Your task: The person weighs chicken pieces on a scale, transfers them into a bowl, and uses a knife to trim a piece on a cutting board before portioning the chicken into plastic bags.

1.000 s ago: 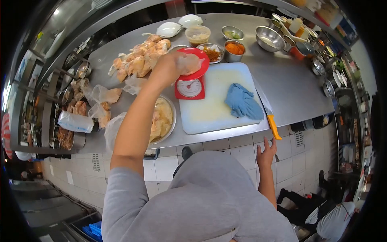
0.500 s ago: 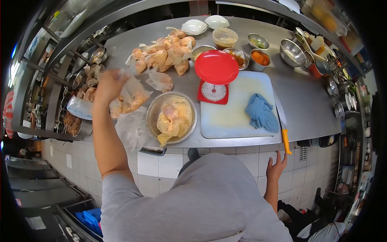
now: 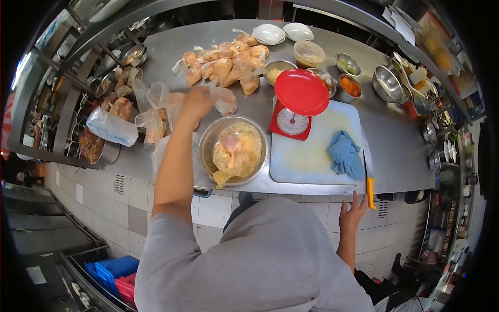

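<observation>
My left hand (image 3: 197, 104) reaches over the steel table, its fingertips right at a single knotted bag of orange-tinted food (image 3: 224, 101). Motion smears its fingers, and I cannot tell whether they grip the bag. Left of my forearm lie more filled clear plastic bags (image 3: 152, 126). Below my hand stands a steel bowl (image 3: 264, 165) with raw chicken pieces (image 3: 236, 151) in a clear bag. My right hand (image 3: 353, 212) hangs at the table's front edge, open, fingers spread and holding nothing. The yellow handle of a knife (image 3: 370, 193) sticks out close beside it.
A red kitchen scale (image 3: 291, 125) stands on a white cutting board (image 3: 312, 161) with a blue cloth (image 3: 345, 155). Behind is a heap of bagged portions (image 3: 223, 67). White dishes (image 3: 269, 35) and several ingredient bowls (image 3: 348, 65) line the back. A metal shelf borders the left side.
My left hand has left the upright plastic bag on the left and moved right to the single bag. My right hand stays low, and the view has shifted slightly.
</observation>
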### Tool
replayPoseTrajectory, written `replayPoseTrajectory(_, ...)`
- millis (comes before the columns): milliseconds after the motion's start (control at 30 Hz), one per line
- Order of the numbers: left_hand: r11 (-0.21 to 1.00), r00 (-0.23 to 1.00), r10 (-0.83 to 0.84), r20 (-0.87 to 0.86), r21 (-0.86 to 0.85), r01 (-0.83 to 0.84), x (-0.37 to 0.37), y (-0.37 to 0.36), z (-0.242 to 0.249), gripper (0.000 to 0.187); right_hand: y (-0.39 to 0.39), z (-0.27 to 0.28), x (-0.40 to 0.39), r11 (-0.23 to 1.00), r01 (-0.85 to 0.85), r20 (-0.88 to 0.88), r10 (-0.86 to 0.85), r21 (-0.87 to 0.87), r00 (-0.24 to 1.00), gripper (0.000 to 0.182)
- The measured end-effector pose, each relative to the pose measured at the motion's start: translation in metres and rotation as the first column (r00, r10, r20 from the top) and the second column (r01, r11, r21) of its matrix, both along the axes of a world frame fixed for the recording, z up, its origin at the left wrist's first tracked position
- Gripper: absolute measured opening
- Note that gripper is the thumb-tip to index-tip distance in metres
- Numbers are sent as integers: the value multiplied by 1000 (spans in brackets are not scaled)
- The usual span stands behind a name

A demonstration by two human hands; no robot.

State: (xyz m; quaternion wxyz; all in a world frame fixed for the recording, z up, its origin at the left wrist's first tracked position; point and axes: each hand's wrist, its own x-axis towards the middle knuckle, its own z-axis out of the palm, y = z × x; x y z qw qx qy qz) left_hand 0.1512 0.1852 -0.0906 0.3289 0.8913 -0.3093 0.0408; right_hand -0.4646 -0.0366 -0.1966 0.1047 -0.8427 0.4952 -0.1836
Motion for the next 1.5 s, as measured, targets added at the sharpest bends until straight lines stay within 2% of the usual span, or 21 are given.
replayPoseTrajectory(33, 1000, 1000, 3, -4, -2, -3, 2, -13, -16, 36, 2, 0, 2, 1000, 7, 32, -8, 28, 999, 61)
replayPoseTrajectory(100, 967, 954, -40, -297, 229, 112, 3, -35, -33, 37, 8, -3, 1, 1000, 7, 5, -7, 18, 1000, 62)
replayPoseTrajectory(133, 967, 954, -48, -296, 224, 118, 0, -39, -36, 37, 10, -3, -1, 1000, 11, -20, -11, 9, 1000, 62)
replayPoseTrajectory(200, 991, 931, -99, -350, 51, 124, -6, -49, -41, 30, 11, -4, -4, 1000, 24, -32, -24, 6, 999, 61)
replayPoseTrajectory(233, 989, 929, -114, -353, 51, 141, -5, -54, -39, 30, 14, -4, -7, 999, 31, -47, -30, 11, 998, 60)
replayPoseTrajectory(300, 951, 968, -105, -229, -309, 30, 0, -56, -24, 23, 19, -3, -11, 997, 60, -59, -57, 49, 997, 60)
replayPoseTrajectory(367, 905, 968, -160, -193, -420, 66, 8, -58, 10, 21, 21, -4, -14, 992, 92, -71, -86, 81, 994, 60)
replayPoseTrajectory(433, 850, 894, -291, -342, -522, 77, 10, -64, 51, 25, 22, -8, -15, 993, 76, -71, -70, 87, 995, 58)
replayPoseTrajectory(533, 855, 903, -325, -279, -496, 155, -9, -77, 131, 27, 23, -4, -11, 995, 62, -39, -59, 81, 997, 56)
replayPoseTrajectory(600, 691, 771, -578, -269, -663, 287, -8, -95, 166, 27, 24, -3, -11, 995, 81, -47, -78, 64, 996, 58)
replayPoseTrajectory(733, 568, 661, -729, -179, -698, 437, -29, -132, 202, 29, 22, -3, -16, 993, 83, 20, -85, 80, 996, 59)
replayPoseTrajectory(833, 681, 737, -674, -60, -437, 587, -63, -155, 199, 27, 23, -9, -30, 991, 99, 15, -100, 86, 995, 57)
replayPoseTrajectory(900, 662, 664, -736, -128, -341, 668, -74, -168, 183, 29, 24, -13, -38, 988, 119, 16, -121, 95, 992, 56)
replayPoseTrajectory(1000, 694, 648, -719, -249, -306, 652, -103, -180, 163, 32, 27, -22, -52, 977, 174, -14, -174, 124, 985, 56)
replayPoseTrajectory(1067, 689, 625, -725, -291, -315, 653, -120, -182, 168, 36, 27, -22, -61, 972, 191, -17, -191, 137, 981, 57)
replayPoseTrajectory(1133, 720, 601, -678, -424, -217, 659, -130, -182, 174, 37, 25, -26, -70, 977, 178, -38, -175, 119, 984, 56)
replayPoseTrajectory(1167, 714, 594, -683, -426, -215, 667, -135, -180, 180, 37, 23, -27, -72, 975, 188, -38, -185, 121, 982, 56)
replayPoseTrajectory(1233, 614, 512, -673, -534, -19, 789, -140, -178, 189, 32, 19, -27, -72, 974, 186, -20, -185, 127, 982, 55)
replayPoseTrajectory(1333, 598, 525, -638, -564, 66, 798, -120, -183, 172, 29, 13, -26, -71, 978, 169, 20, -173, 118, 985, 54)
replayPoseTrajectory(1467, 627, 598, -709, -374, 55, 777, -127, -185, 177, 27, 7, -26, -69, 982, 160, 42, -164, 97, 986, 53)
replayPoseTrajectory(1500, 652, 661, -680, -317, 150, 743, -134, -183, 183, 29, 6, -28, -69, 983, 155, 43, -159, 96, 986, 53)
